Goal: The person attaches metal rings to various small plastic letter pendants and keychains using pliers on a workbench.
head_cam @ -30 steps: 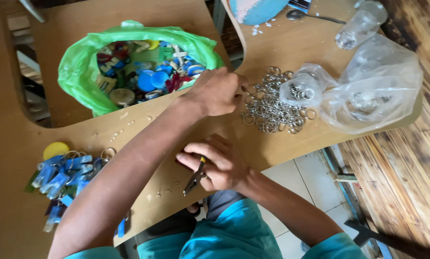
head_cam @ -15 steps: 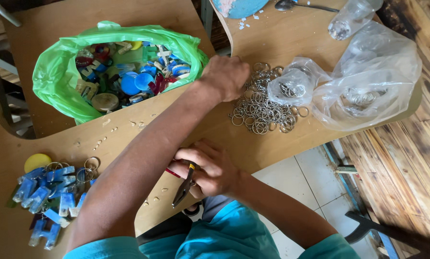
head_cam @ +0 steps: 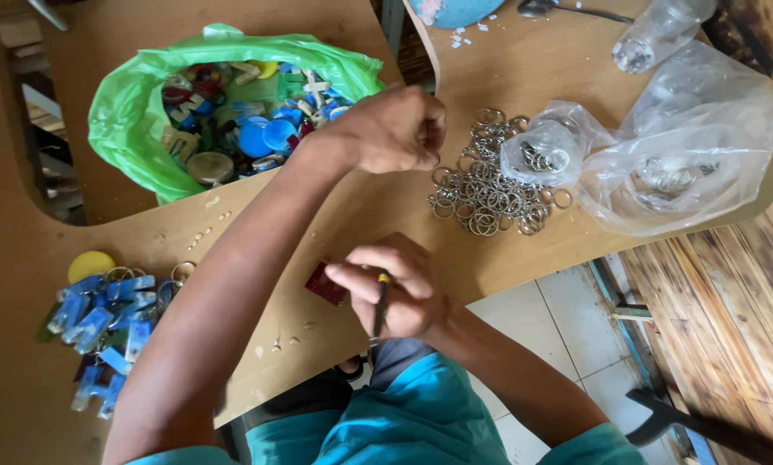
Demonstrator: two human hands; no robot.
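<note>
My left hand (head_cam: 395,129) reaches across the wooden table (head_cam: 335,215) to the left edge of a pile of metal key rings (head_cam: 490,194). Its fingers are pinched together on what looks like one ring. My right hand (head_cam: 399,288) is near the table's front edge. It grips small dark-handled pliers (head_cam: 380,306) and presses a small red tag (head_cam: 326,284) between thumb and fingers.
An open green bag (head_cam: 128,120) of coloured tags and caps sits at the back left. Finished blue key tags (head_cam: 102,327) and a yellow cap (head_cam: 91,264) lie at the left. Clear plastic bags (head_cam: 688,146) holding more rings lie right, with a plastic bottle (head_cam: 658,34) behind.
My left hand has drawn back from the middle of the ring pile to its left edge, fingers pinched. A red tag now shows in my right hand beside the pliers.
</note>
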